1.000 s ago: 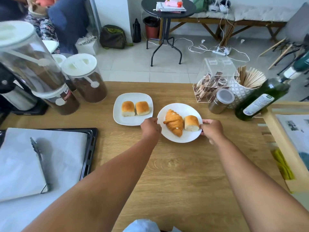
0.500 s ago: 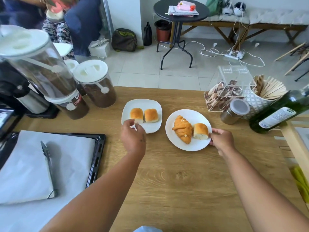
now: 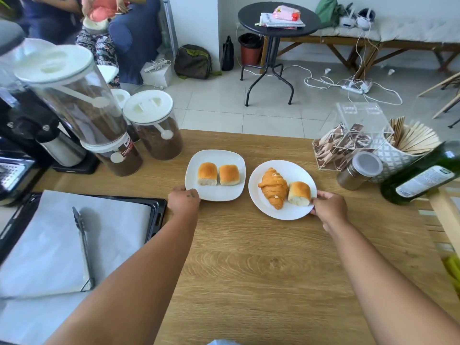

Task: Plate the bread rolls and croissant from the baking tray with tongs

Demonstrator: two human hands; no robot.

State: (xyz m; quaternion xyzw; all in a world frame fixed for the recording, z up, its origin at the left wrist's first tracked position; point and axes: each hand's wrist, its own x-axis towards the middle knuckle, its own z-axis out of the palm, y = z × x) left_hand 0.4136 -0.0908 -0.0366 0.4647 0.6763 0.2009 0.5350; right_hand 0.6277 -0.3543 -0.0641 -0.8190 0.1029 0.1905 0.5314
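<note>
The wooden counter (image 3: 249, 270) was taken as the reference landmark. Toward its far middle, a white square plate with rounded corners (image 3: 229, 195) was found carrying two golden bread rolls (image 3: 218, 174), set side by side and touching. Just right of it, and apart from it, a white round plate (image 3: 293, 212) was found carrying a golden-brown croissant (image 3: 273, 187) with a third golden bread roll (image 3: 299, 193) pressed against its right side. The left hand (image 3: 183, 201) was seen closed over the near left corner of the square plate, and the right hand (image 3: 328, 206) was seen gripping the near right rim of the round plate; the fingers beneath each rim were hidden. Both grips were judged to serve sliding or squaring the plates on the counter, not lifting them. At the counter's left end, a black metal baking tray (image 3: 156, 215) lined with white baking paper (image 3: 49, 245) was noted with no pastry on it. Slim metal tongs (image 3: 83, 245) were found laid down on the paper, arms together, presumably set aside because nothing was left to transfer. The plating was therefore judged complete, with only final positioning outstanding. A green glass bottle (image 3: 420, 175) leaning at the counter's right end was recorded as a knock hazard.
</note>
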